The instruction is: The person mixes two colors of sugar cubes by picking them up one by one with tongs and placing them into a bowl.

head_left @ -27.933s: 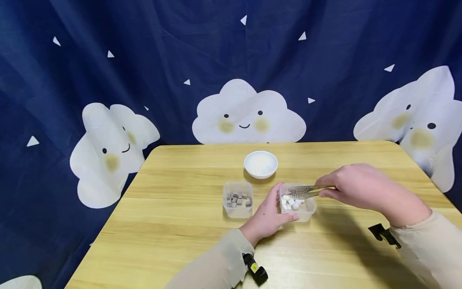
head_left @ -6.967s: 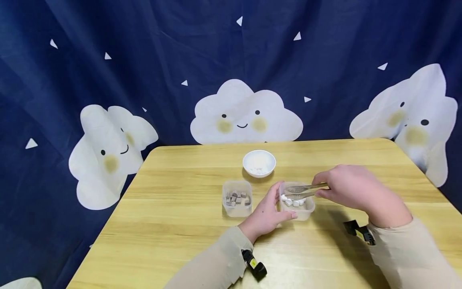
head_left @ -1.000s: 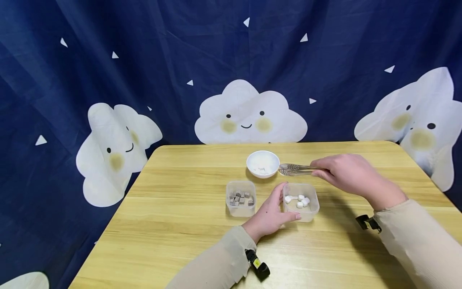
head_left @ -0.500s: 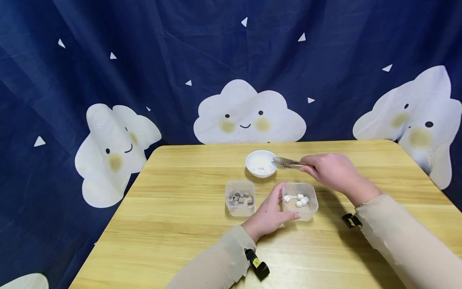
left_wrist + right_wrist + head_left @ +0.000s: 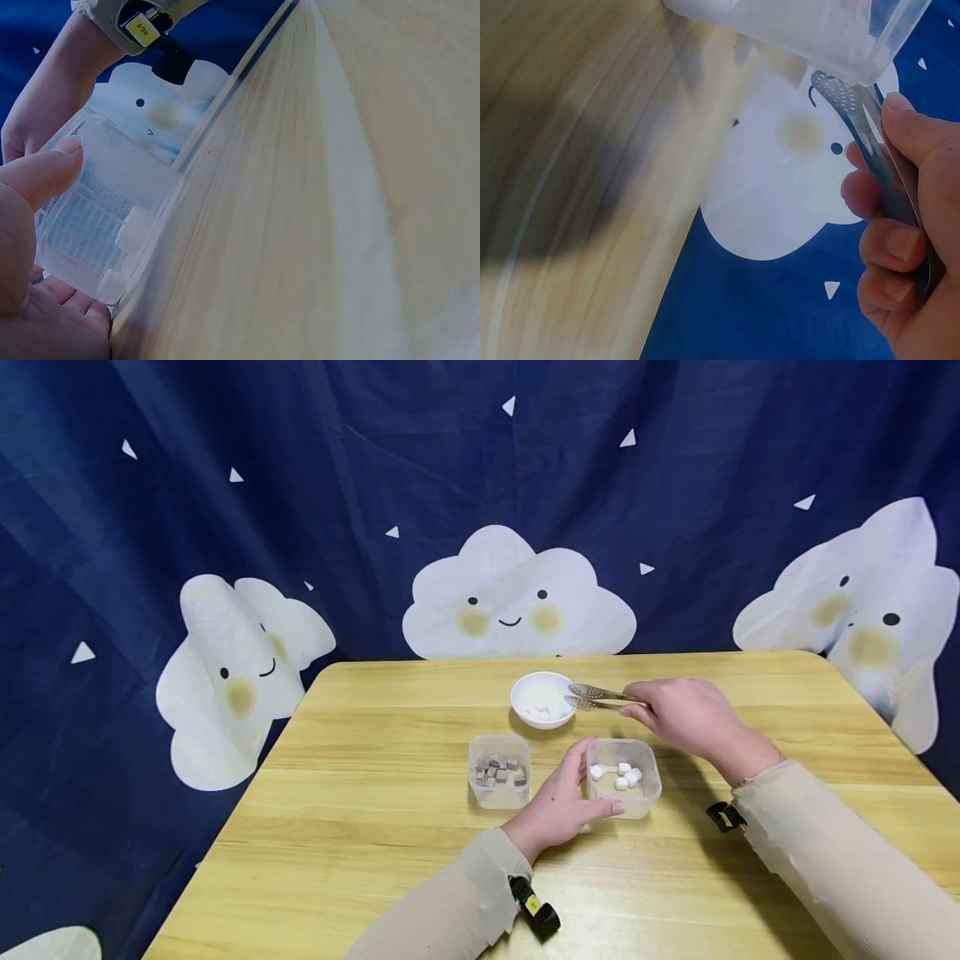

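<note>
My right hand (image 5: 686, 718) grips a pair of perforated metal tongs (image 5: 592, 693), their arms apart. The tong tips reach over the right rim of a white bowl (image 5: 528, 714), which has small pale pieces at its bottom. In the right wrist view the fingers curl round the tongs (image 5: 885, 165). My left hand (image 5: 555, 806) holds a clear plastic container (image 5: 637, 810) from its left side, with the thumb at the front. Several white cubes (image 5: 622, 777) lie in that container. The wall of the container (image 5: 112, 180) fills much of the left wrist view.
A second clear container (image 5: 498, 797) with several grey-brown cubes (image 5: 495, 772) stands left of my left hand. All of it is on a pale wooden table (image 5: 360, 827). A dark blue curtain (image 5: 337, 485) with cloud faces hangs behind the table.
The tongs have moved from the right container, then left onto the bowl's rim, and their tips have spread. Fewer white cubes lie in the container, and pale pieces show in the bowl.
</note>
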`<action>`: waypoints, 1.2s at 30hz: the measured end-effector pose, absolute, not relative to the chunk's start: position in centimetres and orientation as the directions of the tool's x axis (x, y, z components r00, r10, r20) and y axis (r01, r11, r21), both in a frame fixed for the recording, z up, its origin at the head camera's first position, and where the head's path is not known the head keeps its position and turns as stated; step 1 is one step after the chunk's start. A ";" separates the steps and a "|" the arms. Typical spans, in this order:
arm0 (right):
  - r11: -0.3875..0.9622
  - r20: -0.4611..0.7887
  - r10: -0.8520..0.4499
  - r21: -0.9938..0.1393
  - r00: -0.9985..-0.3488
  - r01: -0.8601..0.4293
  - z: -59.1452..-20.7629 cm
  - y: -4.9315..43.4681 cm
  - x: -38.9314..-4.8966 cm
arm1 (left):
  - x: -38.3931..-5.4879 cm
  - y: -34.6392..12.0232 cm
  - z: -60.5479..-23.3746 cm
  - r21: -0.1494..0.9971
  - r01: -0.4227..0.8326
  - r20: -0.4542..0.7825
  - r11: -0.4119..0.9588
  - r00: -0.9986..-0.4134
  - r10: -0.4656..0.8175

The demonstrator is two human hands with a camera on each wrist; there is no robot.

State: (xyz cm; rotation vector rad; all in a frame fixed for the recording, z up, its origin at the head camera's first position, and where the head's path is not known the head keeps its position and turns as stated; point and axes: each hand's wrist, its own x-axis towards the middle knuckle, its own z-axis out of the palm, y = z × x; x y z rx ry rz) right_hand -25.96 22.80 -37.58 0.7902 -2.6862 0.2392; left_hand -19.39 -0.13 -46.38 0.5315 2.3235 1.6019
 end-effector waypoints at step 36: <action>0.731 0.339 -0.625 -0.064 -0.703 -0.680 -34.6 26.5 -20.7 | -19.3 -0.1 -46.5 0.938 0.129 -0.028 0.323 -0.898 0.439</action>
